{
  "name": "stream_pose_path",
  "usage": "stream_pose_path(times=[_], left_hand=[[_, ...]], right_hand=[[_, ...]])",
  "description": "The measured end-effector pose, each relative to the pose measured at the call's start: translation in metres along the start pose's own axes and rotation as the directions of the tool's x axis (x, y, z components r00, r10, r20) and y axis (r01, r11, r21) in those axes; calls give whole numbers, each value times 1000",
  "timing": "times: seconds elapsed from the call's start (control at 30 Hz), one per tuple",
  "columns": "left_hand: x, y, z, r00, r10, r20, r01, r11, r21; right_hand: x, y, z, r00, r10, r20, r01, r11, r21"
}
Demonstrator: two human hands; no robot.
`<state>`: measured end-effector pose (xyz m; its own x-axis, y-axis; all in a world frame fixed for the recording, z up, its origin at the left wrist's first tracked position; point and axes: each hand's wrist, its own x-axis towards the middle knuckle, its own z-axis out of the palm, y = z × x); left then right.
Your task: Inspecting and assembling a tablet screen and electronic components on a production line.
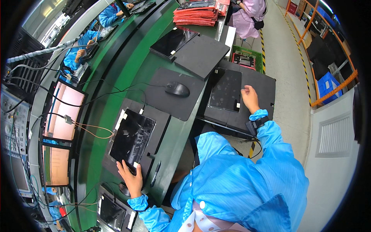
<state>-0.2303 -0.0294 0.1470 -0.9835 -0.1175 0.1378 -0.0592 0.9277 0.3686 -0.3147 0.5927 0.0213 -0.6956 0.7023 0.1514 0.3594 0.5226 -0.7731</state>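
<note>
My left hand (pixel 130 179) is open, fingers spread, its fingertips on the lower edge of a black tablet-like screen panel (pixel 133 135). That panel lies on a black foam pad, with a cable plugged in near its top corner. My right hand (pixel 250 98) is off to the right with curled fingers, at the right edge of a second dark screen panel (pixel 225 89). Whether anything sits between those fingers is hidden. This second panel has a small white tab at its lower right corner and rests on a black foam board (pixel 262 87).
A mouse (pixel 177 89) sits on a black mat (pixel 158 98); a pen (pixel 156 173) lies by my left hand. Beyond are another panel (pixel 174 42), a foam board (pixel 203 56) and stacked red packs (pixel 195 16). Monitors (pixel 63 110) and cables line the left; other people work farther off.
</note>
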Motion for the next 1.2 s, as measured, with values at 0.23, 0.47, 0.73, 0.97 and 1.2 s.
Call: stream_pose_path(times=[0.23,0.47,0.73,0.97,1.2], left_hand=[[1,-6,2,1000,15,-21,-15,1000,-22],[-3,6,-2,990,62,-125,-55,997,55],[-58,70,13,943,-18,-332,-24,992,-124],[-113,75,38,871,-106,-479,-16,970,-244],[-114,61,49,779,-139,-611,0,975,-222]], right_hand=[[54,-107,64,996,79,36,-86,907,412],[69,-252,90,674,-738,25,739,674,-20],[175,-250,235,499,-734,460,865,393,-311],[233,-219,264,407,-722,559,910,268,-317],[179,-245,175,67,-886,459,971,163,175]])
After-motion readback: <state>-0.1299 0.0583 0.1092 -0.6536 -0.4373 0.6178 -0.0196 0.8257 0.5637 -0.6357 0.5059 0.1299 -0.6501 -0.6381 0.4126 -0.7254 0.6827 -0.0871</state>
